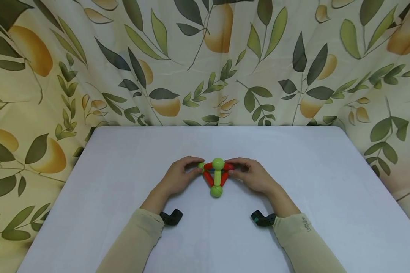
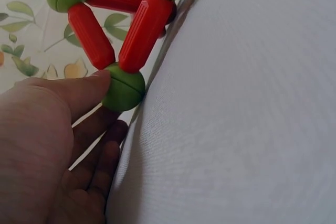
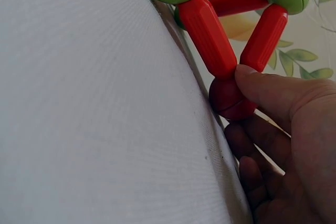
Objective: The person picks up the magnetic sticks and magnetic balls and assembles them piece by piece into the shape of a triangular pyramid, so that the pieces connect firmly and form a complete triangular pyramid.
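A pyramid of magnetic building sticks and balls stands on the white table. A light green ball (image 1: 218,163) tops it, and a yellow-green stick (image 1: 217,177) runs from there to the front green ball (image 1: 216,191). Red sticks (image 1: 208,178) form other edges; a bit of blue shows behind. My left hand (image 1: 179,176) pinches the left corner's green ball (image 2: 125,88) between thumb and fingers. On the opposite side, my right hand (image 1: 254,176) grips the red ball (image 3: 231,99) at the right corner, its thumb against the ball and stick ends.
The white-covered table (image 1: 212,239) spreads around the pyramid on all sides. Behind its far edge hangs a curtain (image 1: 198,76) printed with leaves and fruit. A black wrist camera (image 1: 172,217) sits at the left wrist, another black camera (image 1: 262,218) at the right.
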Demonstrator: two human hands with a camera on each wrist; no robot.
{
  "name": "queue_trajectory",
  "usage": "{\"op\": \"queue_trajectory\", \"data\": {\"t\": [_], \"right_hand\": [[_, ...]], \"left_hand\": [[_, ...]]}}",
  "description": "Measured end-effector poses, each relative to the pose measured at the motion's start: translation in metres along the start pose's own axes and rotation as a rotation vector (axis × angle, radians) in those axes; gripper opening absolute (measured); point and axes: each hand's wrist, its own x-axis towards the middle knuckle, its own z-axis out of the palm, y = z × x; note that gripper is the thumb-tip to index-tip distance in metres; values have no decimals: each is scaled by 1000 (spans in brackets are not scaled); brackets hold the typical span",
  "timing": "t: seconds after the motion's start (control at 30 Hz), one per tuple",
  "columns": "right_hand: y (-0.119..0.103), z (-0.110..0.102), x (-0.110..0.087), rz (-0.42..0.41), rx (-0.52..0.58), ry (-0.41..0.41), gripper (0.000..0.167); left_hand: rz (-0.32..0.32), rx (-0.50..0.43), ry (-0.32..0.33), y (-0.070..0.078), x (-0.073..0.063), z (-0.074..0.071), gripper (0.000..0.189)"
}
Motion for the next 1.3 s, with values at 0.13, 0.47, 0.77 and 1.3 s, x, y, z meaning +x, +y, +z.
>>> {"op": "queue_trajectory", "data": {"t": [0.13, 0.47, 0.77, 1.3], "right_hand": [[-1, -3, -2, -3, 17, 12, 34], [4, -8, 0, -20, 141, 27, 40], [5, -7, 3, -24, 292, 86, 47], [2, -9, -2, 9, 295, 95, 49]], "left_hand": [[17, 6, 7, 2, 2, 1, 33], [-8, -77, 82, 2, 6, 0, 33], [-77, -149, 138, -3, 7, -2, 33], [-95, -177, 152, -3, 2, 2, 32]]}}
